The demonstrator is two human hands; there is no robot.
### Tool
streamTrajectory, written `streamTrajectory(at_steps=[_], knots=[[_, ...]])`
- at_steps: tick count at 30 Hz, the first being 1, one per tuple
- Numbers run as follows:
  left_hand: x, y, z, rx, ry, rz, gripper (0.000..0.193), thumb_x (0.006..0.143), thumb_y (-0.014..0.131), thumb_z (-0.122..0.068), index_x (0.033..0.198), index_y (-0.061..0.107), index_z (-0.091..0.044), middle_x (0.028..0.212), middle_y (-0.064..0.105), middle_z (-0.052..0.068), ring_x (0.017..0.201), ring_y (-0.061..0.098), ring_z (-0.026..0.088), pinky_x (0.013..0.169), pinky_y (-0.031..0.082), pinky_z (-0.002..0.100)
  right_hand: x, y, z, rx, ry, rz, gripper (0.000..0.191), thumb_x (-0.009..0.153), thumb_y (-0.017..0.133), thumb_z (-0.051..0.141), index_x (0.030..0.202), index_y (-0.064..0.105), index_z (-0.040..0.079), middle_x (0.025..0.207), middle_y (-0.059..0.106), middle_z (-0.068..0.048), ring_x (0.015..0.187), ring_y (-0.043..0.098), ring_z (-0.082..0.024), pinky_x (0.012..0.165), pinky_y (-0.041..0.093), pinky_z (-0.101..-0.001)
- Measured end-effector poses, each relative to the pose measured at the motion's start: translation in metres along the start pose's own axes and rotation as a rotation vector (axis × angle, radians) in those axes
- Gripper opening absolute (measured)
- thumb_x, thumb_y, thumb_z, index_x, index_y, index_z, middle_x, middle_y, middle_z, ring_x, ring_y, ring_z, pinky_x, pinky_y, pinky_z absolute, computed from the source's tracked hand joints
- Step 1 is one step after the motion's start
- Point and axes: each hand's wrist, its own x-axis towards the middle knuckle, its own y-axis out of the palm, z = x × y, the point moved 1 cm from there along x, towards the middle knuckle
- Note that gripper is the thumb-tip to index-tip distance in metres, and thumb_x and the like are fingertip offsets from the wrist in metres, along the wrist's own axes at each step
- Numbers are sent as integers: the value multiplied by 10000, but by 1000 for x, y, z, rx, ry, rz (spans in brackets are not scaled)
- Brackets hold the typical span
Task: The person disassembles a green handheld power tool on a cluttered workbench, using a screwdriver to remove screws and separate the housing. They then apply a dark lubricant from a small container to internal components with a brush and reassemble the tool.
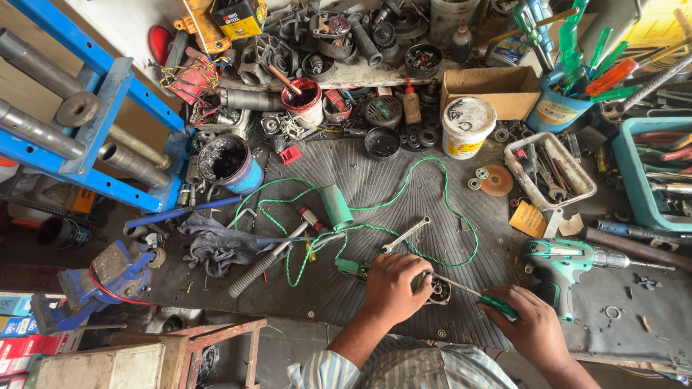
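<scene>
Left hand (pixel 393 284) clamps motor part (pixel 437 290) | right hand (pixel 530 324) pinches green screwdriver (pixel 476 293) | white tub (pixel 468 127) beside cardboard box (pixel 497 89)

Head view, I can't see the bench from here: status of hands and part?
Left hand grips motor part. Right hand holds screwdriver, tip at part. Green cord looped just behind.

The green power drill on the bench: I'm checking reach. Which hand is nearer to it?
Right. The right hand, holding a green-handled screwdriver, lies just left of the green power drill; the left hand rests farther left on a small metal part.
</scene>
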Motion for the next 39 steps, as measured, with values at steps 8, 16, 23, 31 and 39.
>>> streamTrajectory(at_steps=[8,16,23,31,39], knots=[[-3,-1,2,-13,31,15,138,867,759,-191,970,689,-132,950,728,-4,881,699,219,840,479,423,1,-4,-2,-12,-11,50,295,739,824,226,982,734,85,901,768,-36,809,750,-245,696,586,-366],[-4,-3,2,-41,29,26,152,860,762,-192,976,687,-130,959,724,4,889,700,234,835,491,432,5,-10,2,-100,-3,136,304,762,801,295,988,757,97,863,761,-46,769,744,-255,655,583,-376],[-3,-2,2,-39,38,20,159,858,765,-189,979,682,-128,956,721,8,889,699,239,828,491,436,9,-14,10,-167,-212,29,235,760,778,255,939,732,110,892,761,-28,760,725,-248,648,567,-367],[-5,-3,3,-36,42,26,165,855,762,-183,989,682,-130,964,720,9,888,702,230,817,489,428,12,-10,2,-91,125,248,261,825,780,299,998,752,105,850,766,-48,756,752,-229,676,580,-362],[-4,-6,2,-65,-3,70,309,837,776,-190,1111,645,-136,986,735,12,903,716,229,827,503,427,17,-5,0,73,307,324,409,712,852,281,964,637,41,795,728,-100,741,724,-238,643,594,-381]])
